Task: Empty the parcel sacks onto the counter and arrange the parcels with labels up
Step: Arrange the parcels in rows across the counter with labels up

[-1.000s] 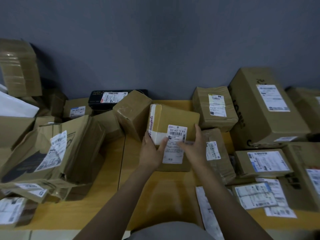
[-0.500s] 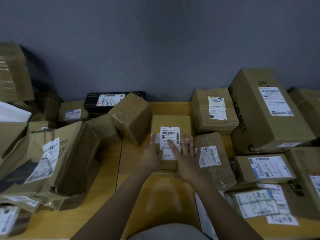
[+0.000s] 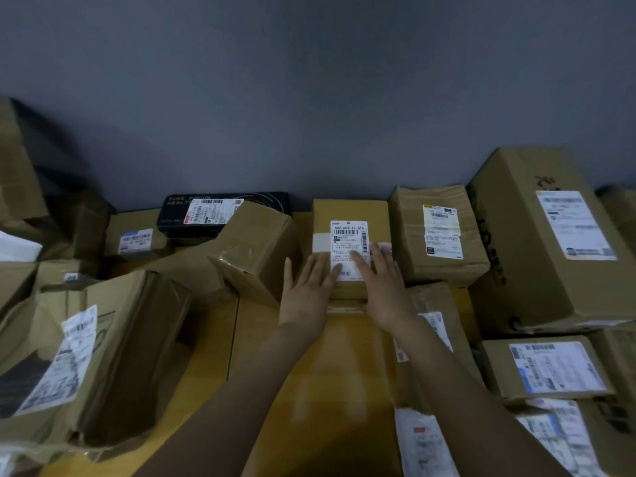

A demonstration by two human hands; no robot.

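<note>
A small brown cardboard parcel (image 3: 349,215) lies flat on the wooden counter (image 3: 327,373) by the grey wall, its white label facing up. My left hand (image 3: 306,290) lies with straight fingers on the parcel's near left part. My right hand (image 3: 383,284) lies flat on its near right part, fingers over the label's lower half. The parcel sits between a tilted plain brown box (image 3: 256,249) on its left and a taped labelled box (image 3: 437,235) on its right.
Labelled boxes crowd the right: a tall carton (image 3: 547,235), a flat box (image 3: 547,366), and a parcel (image 3: 433,321) under my right forearm. A black box (image 3: 220,211) stands at the back. An open torn carton (image 3: 93,356) lies at the left.
The parcel was held tilted above the counter, then laid flat and slid back toward the wall. Both hands went from gripping its sides to lying flat on top.
</note>
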